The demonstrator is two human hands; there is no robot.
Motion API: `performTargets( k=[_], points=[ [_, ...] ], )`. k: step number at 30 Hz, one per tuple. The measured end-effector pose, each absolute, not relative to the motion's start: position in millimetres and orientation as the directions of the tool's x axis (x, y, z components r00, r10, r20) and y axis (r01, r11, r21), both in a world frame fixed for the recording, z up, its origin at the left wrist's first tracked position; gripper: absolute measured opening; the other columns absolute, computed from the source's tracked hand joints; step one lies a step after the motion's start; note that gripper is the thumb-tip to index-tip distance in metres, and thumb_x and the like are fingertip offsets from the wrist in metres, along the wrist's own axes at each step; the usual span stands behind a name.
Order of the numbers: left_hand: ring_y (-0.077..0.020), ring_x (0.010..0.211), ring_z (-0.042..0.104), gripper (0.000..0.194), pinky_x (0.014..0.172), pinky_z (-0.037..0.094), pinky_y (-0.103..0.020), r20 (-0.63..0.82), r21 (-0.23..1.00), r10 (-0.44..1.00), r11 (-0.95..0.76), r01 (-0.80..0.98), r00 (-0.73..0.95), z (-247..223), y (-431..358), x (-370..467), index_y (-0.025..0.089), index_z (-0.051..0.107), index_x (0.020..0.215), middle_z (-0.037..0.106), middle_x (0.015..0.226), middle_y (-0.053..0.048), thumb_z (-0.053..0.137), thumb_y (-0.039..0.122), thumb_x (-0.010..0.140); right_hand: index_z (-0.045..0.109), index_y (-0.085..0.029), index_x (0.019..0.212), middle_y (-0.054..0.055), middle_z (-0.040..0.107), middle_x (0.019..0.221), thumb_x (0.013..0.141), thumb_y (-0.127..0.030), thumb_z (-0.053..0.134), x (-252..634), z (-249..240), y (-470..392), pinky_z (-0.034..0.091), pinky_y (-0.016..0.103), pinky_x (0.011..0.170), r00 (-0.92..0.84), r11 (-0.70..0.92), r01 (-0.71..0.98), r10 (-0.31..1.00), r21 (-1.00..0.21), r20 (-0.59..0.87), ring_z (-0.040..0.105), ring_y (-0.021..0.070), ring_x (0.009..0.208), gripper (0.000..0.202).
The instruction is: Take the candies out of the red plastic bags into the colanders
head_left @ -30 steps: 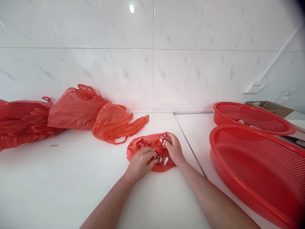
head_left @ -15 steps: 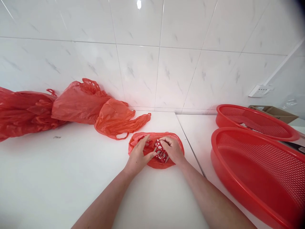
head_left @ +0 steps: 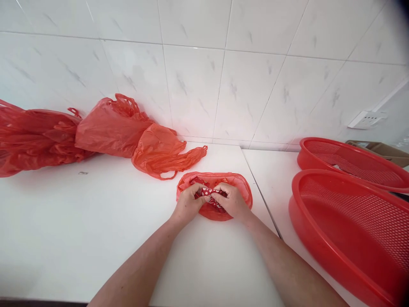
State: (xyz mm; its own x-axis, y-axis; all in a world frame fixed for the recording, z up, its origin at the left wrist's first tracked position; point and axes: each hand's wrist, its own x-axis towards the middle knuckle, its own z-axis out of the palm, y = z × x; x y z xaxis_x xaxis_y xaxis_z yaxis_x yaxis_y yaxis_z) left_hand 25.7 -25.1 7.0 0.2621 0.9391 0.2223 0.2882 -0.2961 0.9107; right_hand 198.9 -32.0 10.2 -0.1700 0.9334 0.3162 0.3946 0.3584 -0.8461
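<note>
Over the open red bag (head_left: 238,177) on the bench (head_left: 102,238), left hand (head_left: 188,204) and right hand (head_left: 234,202) each keep their grip pinched on a dotted packet (head_left: 207,192).

head-worn view, looking forward and down, right edge perhaps blurred

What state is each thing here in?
Left hand, pinching dotted packet
Right hand, pinching it
Dotted packet, held in both hands
Bag below, wide open, packets inside
Other bags, crumpled
Near basket, open, visible part empty
Far basket, open, item inside
Cardboard box, open
Wall socket, nothing plugged in
</note>
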Motion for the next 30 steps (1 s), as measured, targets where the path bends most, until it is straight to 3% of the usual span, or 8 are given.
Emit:
performTargets(
  k=[6,12,18,21,26,30],
  points=[
    [-0.0133,0.065,0.054,0.005,0.059,0.044,-0.025,0.238,0.893,0.932,-0.320,0.315,0.272,5.9,-26.4,27.6,0.020,0.059,0.077,0.060,0.069,0.002,0.055,0.023,0.077,0.051,-0.021,0.063,-0.002,0.056,0.063,0.079,-0.023,0.055,196.9,9.7,-31.9,0.039,0.025,0.054,-0.148,0.368,0.419,0.929,-0.830,0.338,0.049,0.0126,0.058,0.016],
    [-0.0124,0.063,0.050,0.008,0.058,0.041,-0.024,0.241,0.883,0.936,-0.321,0.343,0.255,8.5,-25.4,26.1,0.020,0.055,0.072,0.055,0.067,0.003,0.055,0.025,0.078,0.062,-0.021,0.080,-0.001,0.063,0.074,0.076,-0.025,0.060,196.4,8.5,-34.1,0.043,0.027,0.060,-0.181,0.332,0.375,0.942,-0.866,0.283,0.055,0.0144,0.066,0.006],
    [-0.0114,0.059,0.049,0.013,0.054,0.039,-0.023,0.218,0.886,0.944,-0.298,0.357,0.246,3.5,-24.4,26.1,0.020,0.052,0.068,0.053,0.063,0.004,0.056,0.027,0.079,0.058,-0.020,0.068,-0.003,0.057,0.063,0.077,-0.025,0.060,198.3,7.1,-32.3,0.038,0.025,0.054,-0.183,0.311,0.363,0.948,-0.879,0.259,0.050,0.0119,0.058,0.010],
    [-0.0121,0.062,0.053,0.013,0.058,0.044,-0.025,0.184,0.924,0.948,-0.256,0.283,0.258,3.1,-23.2,27.4,0.020,0.056,0.072,0.057,0.066,0.003,0.059,0.031,0.078,0.056,-0.019,0.066,-0.004,0.056,0.061,0.077,-0.028,0.061,201.1,6.5,-29.9,0.036,0.024,0.052,-0.195,0.303,0.326,0.949,-0.896,0.250,0.049,0.0108,0.056,0.015],
    [-0.0182,0.086,0.062,0.028,0.082,0.050,-0.034,0.182,0.969,0.937,-0.222,0.106,0.297,8.2,-20.7,26.3,0.019,0.063,0.099,0.068,0.092,-0.004,0.058,0.039,0.080,0.057,-0.018,0.070,-0.003,0.056,0.061,0.076,-0.037,0.064,203.9,5.4,-28.0,0.038,0.023,0.050,-0.134,0.226,0.303,0.972,-0.926,0.194,0.051,0.0114,0.056,0.020],
    [-0.0179,0.084,0.061,0.022,0.079,0.049,-0.032,0.163,0.970,0.955,-0.202,0.137,0.249,8.2,-18.6,22.3,0.018,0.065,0.089,0.068,0.090,-0.004,0.056,0.036,0.081,0.056,-0.019,0.069,-0.003,0.057,0.062,0.071,-0.039,0.068,204.2,5.4,-28.2,0.040,0.024,0.050,-0.132,0.183,0.274,0.980,-0.944,0.152,0.052,0.0121,0.056,0.024]
  ],
)
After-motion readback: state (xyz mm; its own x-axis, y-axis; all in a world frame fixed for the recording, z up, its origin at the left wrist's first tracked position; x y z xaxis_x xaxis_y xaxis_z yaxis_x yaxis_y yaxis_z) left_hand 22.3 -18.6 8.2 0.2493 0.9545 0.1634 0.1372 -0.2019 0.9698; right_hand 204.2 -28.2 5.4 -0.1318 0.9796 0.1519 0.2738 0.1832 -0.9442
